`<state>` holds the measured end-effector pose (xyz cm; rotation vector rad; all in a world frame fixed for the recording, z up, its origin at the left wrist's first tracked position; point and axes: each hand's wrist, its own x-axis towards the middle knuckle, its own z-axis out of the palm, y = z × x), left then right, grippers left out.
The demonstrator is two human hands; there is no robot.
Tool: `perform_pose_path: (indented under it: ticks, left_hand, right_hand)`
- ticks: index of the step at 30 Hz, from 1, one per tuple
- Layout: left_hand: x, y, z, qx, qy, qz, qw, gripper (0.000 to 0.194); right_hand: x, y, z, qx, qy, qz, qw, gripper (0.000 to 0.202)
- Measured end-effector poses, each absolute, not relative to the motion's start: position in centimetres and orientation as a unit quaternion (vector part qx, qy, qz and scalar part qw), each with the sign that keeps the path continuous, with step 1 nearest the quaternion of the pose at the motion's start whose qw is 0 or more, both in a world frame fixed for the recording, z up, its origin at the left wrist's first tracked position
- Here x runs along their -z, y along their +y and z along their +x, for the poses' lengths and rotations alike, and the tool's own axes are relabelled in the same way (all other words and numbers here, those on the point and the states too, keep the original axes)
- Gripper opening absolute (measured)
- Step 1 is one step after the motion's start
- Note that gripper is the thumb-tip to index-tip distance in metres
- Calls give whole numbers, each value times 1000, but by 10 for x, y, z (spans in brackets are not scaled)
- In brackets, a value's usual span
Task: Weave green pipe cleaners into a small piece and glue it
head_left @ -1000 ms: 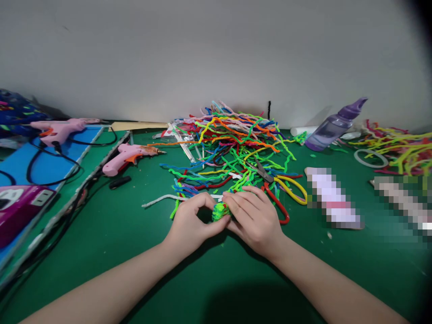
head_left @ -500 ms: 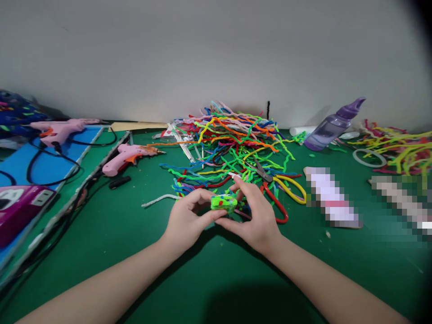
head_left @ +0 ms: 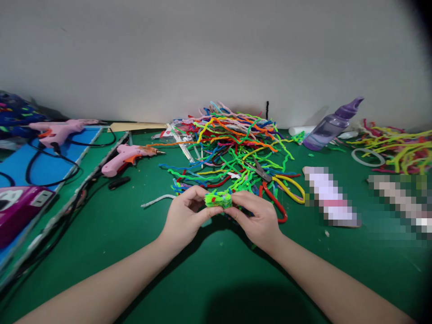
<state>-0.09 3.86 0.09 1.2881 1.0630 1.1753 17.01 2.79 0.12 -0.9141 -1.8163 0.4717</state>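
A small wound bundle of neon green pipe cleaner (head_left: 218,199) with red flecks is pinched between my two hands, just above the green table (head_left: 135,252). My left hand (head_left: 184,216) grips its left end with thumb and fingers. My right hand (head_left: 258,216) grips its right end. Right behind the hands lies a big tangled pile of coloured pipe cleaners (head_left: 232,144). Scissors with red and yellow handles (head_left: 278,191) lie at the pile's near right edge, close to my right hand.
A pink glue gun (head_left: 126,157) lies left of the pile, another pink glue gun (head_left: 59,130) on a blue board (head_left: 20,164) with black cables. A purple bottle (head_left: 329,126), a tape ring (head_left: 367,157) and more pipe cleaners (head_left: 401,146) sit at the right.
Both hands have lifted the green bundle slightly off the table and turned it. It now lies sideways between the fingertips, and my right hand has shifted from covering it to pinching its end.
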Motion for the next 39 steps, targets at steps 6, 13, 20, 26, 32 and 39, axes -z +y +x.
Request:
perform_pose_path:
  ticks: [6,13,20,26,32,39]
  left_hand:
    - [0,40,-1,-480,454,521,540,25]
    - [0,37,-2,-472,473,556,495,24]
    - [1,42,-4,-448,462,565,516,21]
    - [3,43,-6,-426,481,587,492,20]
    - [1,39,-2,-432,480,599,473,17]
    - [-1,29,-7,-482,428,740,192,28]
  right_hand:
    - [-2,26,168,-207,-745,-416,479,9]
    - [4,28,170,-311,-695,-439,477,23]
    - [5,29,166,-366,-600,-486,520,18]
    - [3,27,162,-383,-571,-506,520,19]
    - [3,25,160,-394,-568,-504,518,18]
    - [1,17,162,-386,-612,-475,501,42]
